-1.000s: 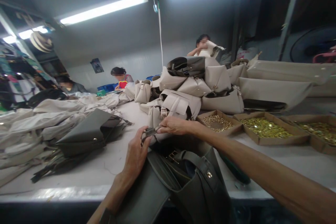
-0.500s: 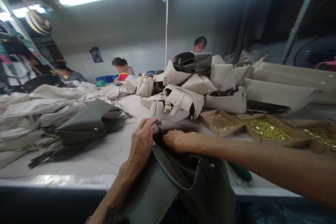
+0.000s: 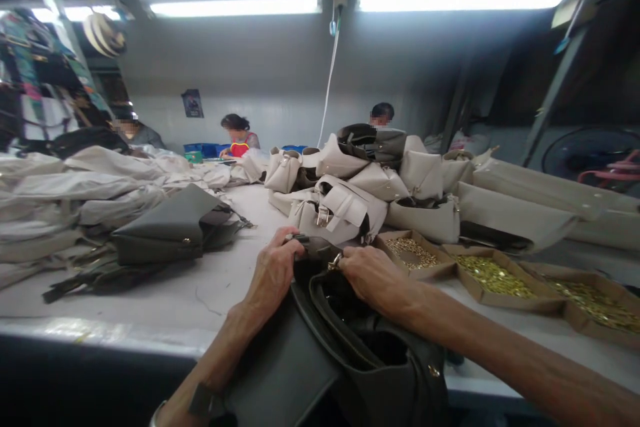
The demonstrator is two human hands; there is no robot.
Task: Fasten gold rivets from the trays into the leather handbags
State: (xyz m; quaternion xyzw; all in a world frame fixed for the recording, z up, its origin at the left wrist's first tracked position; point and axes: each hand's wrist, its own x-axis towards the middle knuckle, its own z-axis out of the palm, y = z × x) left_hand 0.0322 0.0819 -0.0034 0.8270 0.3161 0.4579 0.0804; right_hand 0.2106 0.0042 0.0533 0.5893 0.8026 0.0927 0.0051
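A dark grey-green handbag (image 3: pixel 280 367) leans against the table's front edge, its zipped mouth gaping toward me. My left hand (image 3: pixel 273 270) is closed on the bag's far left edge, near a short dark strap end. At the far right rim, my right hand (image 3: pixel 373 277) is closed with a gold metal clasp (image 3: pixel 335 261) at its fingertips. A gold zip (image 3: pixel 357 350) runs along the opening, and a small gold stud shows on the right side. The bag's lower part is out of frame.
Beige bags (image 3: pixel 380 180) are heaped beyond my hands. Cardboard trays of gold hardware (image 3: pixel 493 273) stand at right. Another dark bag (image 3: pixel 160 230) lies at left beside piled pale material (image 3: pixel 100 180). Several people sit across the table.
My right hand has come up out of the bag's mouth to its far rim, and a gold clasp now shows at the fingers. The left hand keeps its grip. The view has shifted.
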